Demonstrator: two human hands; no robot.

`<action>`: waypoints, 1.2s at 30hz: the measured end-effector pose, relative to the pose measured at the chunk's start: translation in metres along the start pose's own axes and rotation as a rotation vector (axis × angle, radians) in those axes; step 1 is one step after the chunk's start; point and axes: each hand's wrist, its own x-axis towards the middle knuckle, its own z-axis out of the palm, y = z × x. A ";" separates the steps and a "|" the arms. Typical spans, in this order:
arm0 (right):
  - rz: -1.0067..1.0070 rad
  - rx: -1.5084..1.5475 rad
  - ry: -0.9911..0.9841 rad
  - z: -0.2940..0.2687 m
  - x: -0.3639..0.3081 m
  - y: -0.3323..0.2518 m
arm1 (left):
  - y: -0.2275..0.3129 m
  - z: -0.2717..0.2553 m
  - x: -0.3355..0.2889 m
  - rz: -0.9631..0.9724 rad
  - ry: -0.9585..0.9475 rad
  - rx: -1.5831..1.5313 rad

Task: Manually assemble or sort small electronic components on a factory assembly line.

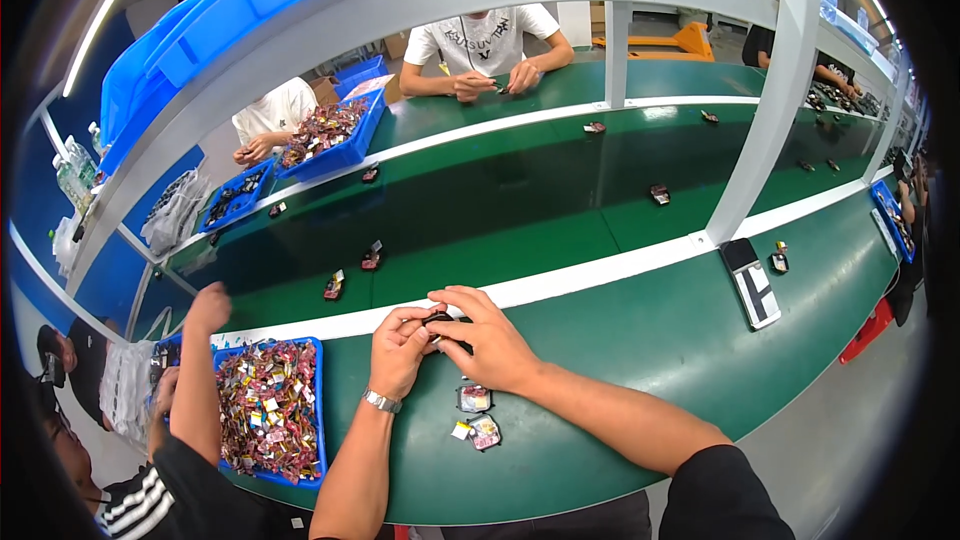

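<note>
My left hand (397,352) and my right hand (484,342) meet over the green worktop, close to the white rail. Between their fingertips is a small black casing (438,319), partly covered by the fingers. A metal watch band circles my left wrist. Just below my right hand lies a small open dark casing (474,398) with a pale inside. Nearer to me is a second such casing (486,432), with a white and yellow tab (461,430) sticking out at its left.
Left of my forearm stands a blue tray (321,410) heaped with small wired parts, beside a neighbour's arm (198,380). Beyond the white rail (560,285), a green belt (480,230) carries scattered casings. A black-and-white box (750,285) lies right. People sit opposite. A metal post (765,110) rises at right.
</note>
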 end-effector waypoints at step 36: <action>-0.121 -0.217 0.040 -0.004 0.009 0.004 | 0.007 0.012 0.002 -0.121 0.035 0.040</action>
